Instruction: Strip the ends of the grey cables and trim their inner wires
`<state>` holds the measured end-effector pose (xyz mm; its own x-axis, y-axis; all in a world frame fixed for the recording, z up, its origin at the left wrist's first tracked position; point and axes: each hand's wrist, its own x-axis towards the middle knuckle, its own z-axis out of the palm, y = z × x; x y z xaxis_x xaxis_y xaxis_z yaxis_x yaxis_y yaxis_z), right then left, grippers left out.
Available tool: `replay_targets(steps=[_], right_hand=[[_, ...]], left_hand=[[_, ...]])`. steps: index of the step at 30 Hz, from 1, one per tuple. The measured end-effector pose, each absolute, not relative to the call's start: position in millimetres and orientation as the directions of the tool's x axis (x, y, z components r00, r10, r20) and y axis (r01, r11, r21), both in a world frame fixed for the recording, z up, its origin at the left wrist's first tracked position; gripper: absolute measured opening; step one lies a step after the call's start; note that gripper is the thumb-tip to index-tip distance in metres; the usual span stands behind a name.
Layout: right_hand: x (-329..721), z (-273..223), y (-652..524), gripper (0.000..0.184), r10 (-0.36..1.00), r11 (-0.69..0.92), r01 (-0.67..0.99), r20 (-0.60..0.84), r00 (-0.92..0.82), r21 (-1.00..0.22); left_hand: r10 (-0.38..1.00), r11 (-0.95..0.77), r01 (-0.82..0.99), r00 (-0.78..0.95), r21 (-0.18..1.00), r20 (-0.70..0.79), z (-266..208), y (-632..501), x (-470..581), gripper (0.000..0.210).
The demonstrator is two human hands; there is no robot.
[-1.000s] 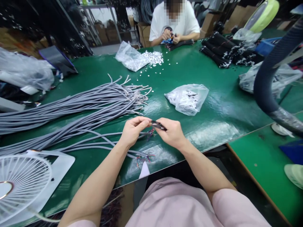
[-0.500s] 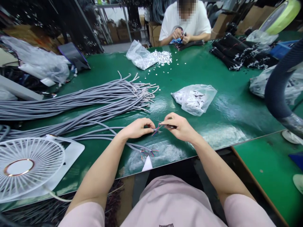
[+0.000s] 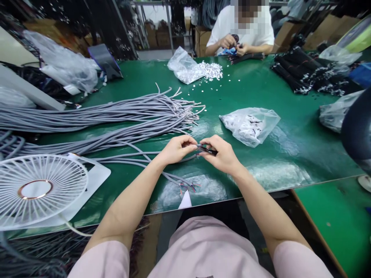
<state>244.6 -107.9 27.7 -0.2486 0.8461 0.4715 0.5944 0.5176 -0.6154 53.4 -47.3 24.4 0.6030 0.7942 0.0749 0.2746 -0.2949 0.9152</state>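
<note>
thumb and forefinger of the left hand (image 3: 175, 150) pinch what looks like a gray cable end (image 3: 199, 146) over the counter (image 3: 252, 88), while the right hand (image 3: 220, 154) grips a dark tool (image 3: 210, 150) right by it. steadying the end and keeping the tool square should work best.

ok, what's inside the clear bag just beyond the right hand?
The clear bag beyond the right hand shows white pieces with a few thin dark slivers among them. Anything beneath that upper layer is covered.
</note>
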Motion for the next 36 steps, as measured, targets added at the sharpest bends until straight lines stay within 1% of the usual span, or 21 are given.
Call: replay_targets(steps=[2, 5, 6, 8, 11, 13, 14, 15, 17, 18, 20, 21, 22, 23, 24, 26, 28, 30, 31, 33, 36], right_hand=[[238, 26, -108, 0.024, 0.846, 0.501, 0.626, 0.491, -0.208, -0.598], [228, 26, -108, 0.007, 0.831, 0.507, 0.606, 0.534, -0.156, -0.613], [226, 27, -108, 0.006, 0.831, 0.507, 0.586, 0.539, -0.138, -0.631], [224, 31, -109, 0.014, 0.857, 0.474, 0.540, 0.505, -0.102, -0.695], [234, 38, -107, 0.019, 0.916, 0.352, 0.484, 0.402, 0.000, -0.801], [249, 38, -103, 0.019, 0.928, 0.271, 0.520, 0.364, 0.084, -0.810], [258, 36, -100, 0.018, 0.929, 0.234, 0.580, 0.355, 0.103, -0.781], [267, 32, -97, 0.017, 0.935, 0.203, 0.659, 0.343, 0.090, -0.724], [282, 22, -92, 0.016, 0.958, 0.132, 0.826, 0.285, 0.036, -0.548], [287, 16, -91, 0.018, 0.968, 0.111, 0.887, 0.250, 0.006, -0.449], [293, 6, -91, 0.026, 0.978, 0.131, 0.951, 0.195, -0.077, -0.279], [294, 2, -92, 0.029, 0.974, 0.166, 0.961, 0.187, -0.126, -0.220], [294, 0, -94, 0.031, 0.966, 0.209, 0.961, 0.193, -0.173, -0.180], [293, 0, -96, 0.032, 0.955, 0.246, 0.957, 0.211, -0.211, -0.156], [292, 0, -99, 0.031, 0.944, 0.274, 0.951, 0.231, -0.237, -0.145], [288, 3, -102, 0.029, 0.929, 0.322, 0.936, 0.236, -0.285, -0.140], [283, 5, -104, 0.028, 0.924, 0.363, 0.923, 0.175, -0.339, -0.127], [277, 6, -103, 0.029, 0.922, 0.385, 0.918, 0.087, -0.378, -0.095], [275, 5, -103, 0.029, 0.922, 0.387, 0.919, 0.054, -0.384, -0.080], [271, 2, -101, 0.030, 0.926, 0.378, 0.924, 0.019, -0.377, -0.063], [267, -2, -99, 0.030, 0.937, 0.348, 0.936, 0.008, -0.348, -0.055]], left_hand=[[0.805, -0.265, 0.236, 0.588, 0.935, 0.079, 25, -48, 54, 0.020], [0.796, -0.237, 0.198, 0.601, 0.951, 0.073, 31, -51, 51, 0.019], [0.784, -0.240, 0.191, 0.616, 0.952, 0.074, 34, -52, 50, 0.020], [0.747, -0.273, 0.197, 0.661, 0.942, 0.078, 41, -53, 45, 0.022], [0.610, -0.363, 0.252, 0.792, 0.897, 0.024, 48, -53, 38, 0.022], [0.489, -0.426, 0.283, 0.871, 0.860, -0.044, 48, -50, 35, 0.021], [0.463, -0.459, 0.302, 0.884, 0.836, -0.065, 47, -47, 34, 0.021], [0.480, -0.492, 0.339, 0.874, 0.802, -0.076, 45, -45, 33, 0.022], [0.570, -0.519, 0.478, 0.812, 0.708, -0.130, 41, -42, 32, 0.024], [0.593, -0.507, 0.549, 0.782, 0.665, -0.194, 40, -41, 32, 0.025], [0.551, -0.460, 0.638, 0.751, 0.618, -0.364, 38, -41, 33, 0.026], [0.501, -0.434, 0.651, 0.749, 0.623, -0.435, 38, -42, 33, 0.026], [0.459, -0.407, 0.650, 0.753, 0.642, -0.471, 39, -43, 33, 0.025], [0.454, -0.387, 0.641, 0.758, 0.662, -0.468, 39, -43, 33, 0.024], [0.496, -0.379, 0.633, 0.755, 0.675, -0.430, 39, -42, 32, 0.023], [0.682, -0.395, 0.647, 0.682, 0.653, -0.264, 39, -38, 28, 0.022], [0.863, -0.405, 0.732, 0.503, 0.547, -0.035, 36, -29, 21, 0.020], [0.939, -0.343, 0.847, 0.312, 0.406, 0.142, 33, -19, 11, 0.018], [0.952, -0.292, 0.893, 0.240, 0.342, 0.188, 30, -15, 6, 0.017], [0.968, -0.193, 0.951, 0.145, 0.243, 0.204, 25, -7, -3, 0.016], [0.985, -0.123, 0.979, 0.101, 0.161, 0.139, 18, -2, -10, 0.015]])
